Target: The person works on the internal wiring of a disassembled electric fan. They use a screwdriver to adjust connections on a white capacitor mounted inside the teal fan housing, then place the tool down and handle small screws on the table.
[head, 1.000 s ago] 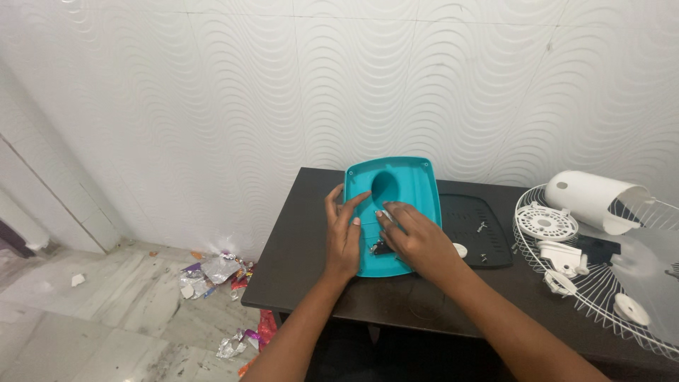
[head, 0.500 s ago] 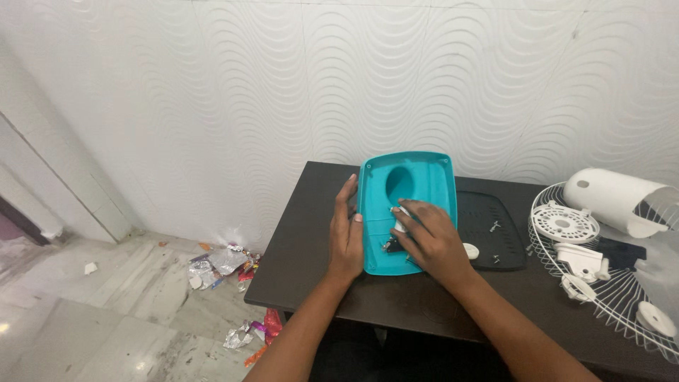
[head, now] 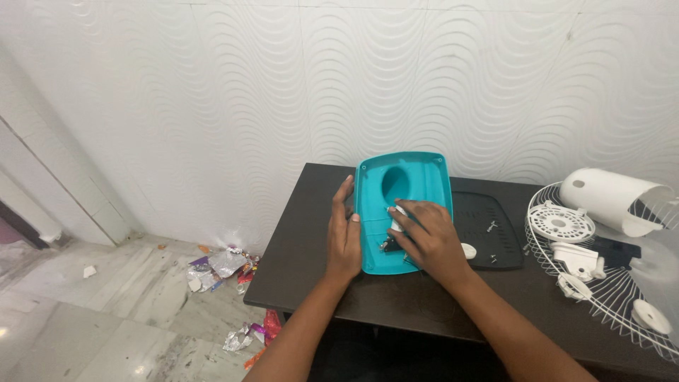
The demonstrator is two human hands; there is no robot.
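Observation:
A teal plastic housing lies open side up on the dark table, with an oval hole near its far end. My left hand rests flat against the housing's left edge, fingers together and pointing away from me. Inside the housing, my right hand has its fingers curled on a small white part. Small dark parts lie just left of that hand, inside the housing.
A black flat panel with loose screws lies right of the housing. Further right are a white wire fan guard, white fan parts and a white motor cover. Crumpled wrappers litter the floor on the left.
The view has shifted, so the table and housing sit further right and lower in the frame. Both hands stay at the housing; the right hand has barely moved inside it.

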